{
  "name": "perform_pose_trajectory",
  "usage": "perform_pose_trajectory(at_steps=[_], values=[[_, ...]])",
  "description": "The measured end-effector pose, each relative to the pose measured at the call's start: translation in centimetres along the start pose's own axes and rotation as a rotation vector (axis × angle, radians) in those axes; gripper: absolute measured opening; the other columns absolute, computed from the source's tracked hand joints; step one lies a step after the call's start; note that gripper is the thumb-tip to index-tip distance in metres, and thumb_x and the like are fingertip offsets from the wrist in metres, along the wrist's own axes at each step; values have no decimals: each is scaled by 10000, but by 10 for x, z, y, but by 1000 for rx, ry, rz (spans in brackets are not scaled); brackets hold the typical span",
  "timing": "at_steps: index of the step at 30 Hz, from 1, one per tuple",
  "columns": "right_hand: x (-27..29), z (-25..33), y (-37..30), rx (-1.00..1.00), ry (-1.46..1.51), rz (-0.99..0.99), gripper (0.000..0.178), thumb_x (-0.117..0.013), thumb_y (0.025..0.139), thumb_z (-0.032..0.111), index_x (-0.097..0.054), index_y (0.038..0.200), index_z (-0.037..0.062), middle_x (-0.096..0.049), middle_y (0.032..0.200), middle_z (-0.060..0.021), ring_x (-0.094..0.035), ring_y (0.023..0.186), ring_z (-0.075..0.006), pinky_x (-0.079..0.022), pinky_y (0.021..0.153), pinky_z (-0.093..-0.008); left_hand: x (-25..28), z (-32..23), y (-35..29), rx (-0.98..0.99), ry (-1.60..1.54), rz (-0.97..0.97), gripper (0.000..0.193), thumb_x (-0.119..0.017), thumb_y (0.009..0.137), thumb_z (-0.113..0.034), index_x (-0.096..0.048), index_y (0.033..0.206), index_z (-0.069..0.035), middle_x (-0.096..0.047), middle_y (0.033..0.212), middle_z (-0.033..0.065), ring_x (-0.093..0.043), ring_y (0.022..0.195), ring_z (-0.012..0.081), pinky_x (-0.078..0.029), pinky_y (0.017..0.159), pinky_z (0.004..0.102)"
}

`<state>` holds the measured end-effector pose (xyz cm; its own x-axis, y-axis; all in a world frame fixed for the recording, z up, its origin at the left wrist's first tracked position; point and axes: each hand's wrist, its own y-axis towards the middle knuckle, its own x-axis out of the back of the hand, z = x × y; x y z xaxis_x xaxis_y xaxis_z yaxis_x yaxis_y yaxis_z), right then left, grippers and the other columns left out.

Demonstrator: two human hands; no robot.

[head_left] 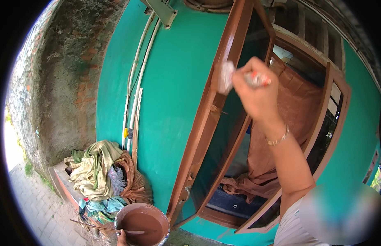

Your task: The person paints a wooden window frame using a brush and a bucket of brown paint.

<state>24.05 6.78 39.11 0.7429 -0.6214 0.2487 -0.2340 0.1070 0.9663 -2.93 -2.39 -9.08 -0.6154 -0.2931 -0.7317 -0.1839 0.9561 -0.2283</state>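
My right hand [256, 88] is raised and closed around a paintbrush [226, 78], whose pale head is smeared by motion against the brown edge of an open window sash [198, 135]. A wet sheen shows on the wood just above it. At the bottom, only the thumb and a bit of my left hand [122, 238] show, gripping the rim of a paint bucket [163, 213]. Reddish-brown paint [145, 219] fills much of the bucket. A thin stick [90, 225] lies across the rim beside my thumb, one end over the paint.
A heap of crumpled cloths [98, 168] lies on a low ledge beside the green wall [178, 69]. White pipes [135, 90] run up that wall. Behind the open sash, a brown curtain [289, 106] hangs in the window. Paving [38, 205] stretches along the left.
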Motion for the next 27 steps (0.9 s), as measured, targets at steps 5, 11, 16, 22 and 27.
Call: perform_pose_trajectory(at_steps=[5, 11, 16, 22, 27], values=[[11, 17, -32, 63, -88, 77, 144, -675, 827, 14, -557, 747, -1, -540, 657, -9, -509, 636, -53, -410, 562, -252, 0, -4, 32, -1, -23, 97, 462, -578, 1008, -354, -432, 1360, -93, -520, 1356, 151, -530, 1233, 335, -471, 1028, 528], [18, 4, 68, 94, -72, -299, 129, -701, 894, 82, -625, 821, 6, -652, 716, -24, -625, 650, -72, -512, 585, -222, -8, -32, 80, 43, 58, 118, 497, -579, 1007, -362, -432, 1394, -87, -503, 1380, 151, -497, 1269, 328, -436, 1069, 507], [12, 6, 82, 42, -211, -209, 157, -707, 898, 105, -618, 830, -4, -664, 743, -40, -633, 658, -77, -515, 583, -224, 3, -57, 125, 113, 35, 181, 582, -577, 1005, -383, -378, 1468, -94, -462, 1444, 157, -455, 1319, 333, -408, 1096, 511], [-3, 51, 9, -233, -364, 37, 138, -712, 873, 49, -604, 796, 9, -635, 755, -23, -593, 651, -68, -494, 587, -222, 1, -95, 150, 150, 159, 93, 676, -614, 967, -462, -380, 1491, -105, -436, 1486, 146, -439, 1346, 317, -387, 1116, 500], [-10, 60, 49, 6, -343, -229, 118, -745, 862, 23, -636, 835, -14, -683, 841, -67, -639, 699, -101, -535, 663, -228, 4, -108, 175, 234, 220, 139, 758, -608, 957, -508, -355, 1516, -63, -422, 1499, 158, -437, 1345, 321, -382, 1115, 469]])
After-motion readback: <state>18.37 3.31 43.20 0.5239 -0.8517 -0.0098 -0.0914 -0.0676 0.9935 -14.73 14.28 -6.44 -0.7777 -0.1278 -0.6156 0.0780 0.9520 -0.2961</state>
